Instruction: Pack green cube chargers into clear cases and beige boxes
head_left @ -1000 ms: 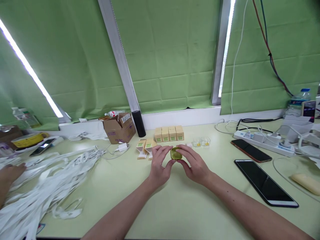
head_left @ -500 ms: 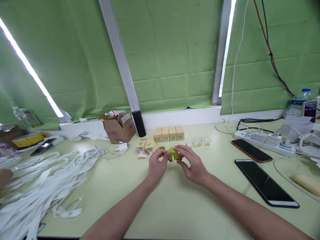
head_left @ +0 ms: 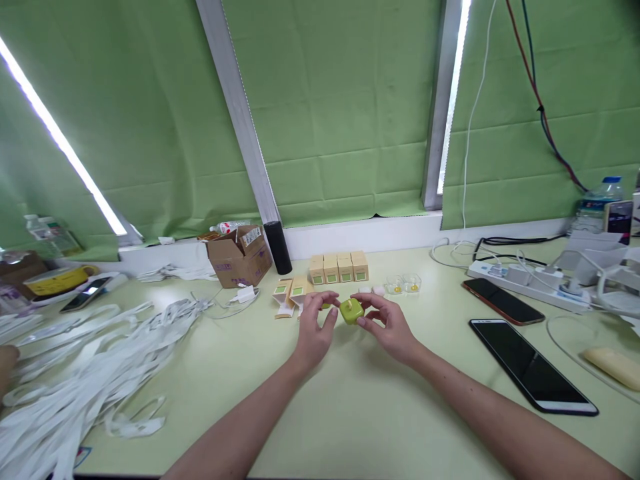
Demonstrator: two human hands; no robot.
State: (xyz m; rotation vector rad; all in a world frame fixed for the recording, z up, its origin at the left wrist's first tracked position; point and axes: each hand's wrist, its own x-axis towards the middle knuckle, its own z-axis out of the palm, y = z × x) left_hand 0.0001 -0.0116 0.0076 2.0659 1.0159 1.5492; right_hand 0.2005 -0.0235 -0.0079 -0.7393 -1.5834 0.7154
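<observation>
My right hand (head_left: pixel 393 328) pinches a small lime-green case (head_left: pixel 352 311) between thumb and fingers. The case is squarish with rounded corners and has a paler tab on its upper face. Just to its left, my left hand (head_left: pixel 315 330) has thumb and fingers apart. A sliver of another green piece (head_left: pixel 326 306) shows between those fingers; whether they touch it I cannot tell. Behind my left hand stand two opened cardboard boxes (head_left: pixel 290 293) with green labels. Beyond my right hand are a small pinkish-white item (head_left: pixel 379 291) and two clear containers (head_left: pixel 404 285) with yellow inside.
Several small cardboard boxes (head_left: pixel 339 268) stand in a row at the back, near a black cylinder (head_left: pixel 278 248) and a larger carton (head_left: pixel 240 257). White straps (head_left: pixel 100 373) cover the left. Two phones (head_left: pixel 530 363) and a power strip (head_left: pixel 530 285) lie right. Someone's hand (head_left: pixel 6 363) shows far left.
The green case has turned, showing its tabbed face upward, and shifted slightly right in my right hand. My left fingers have come off it and spread apart.
</observation>
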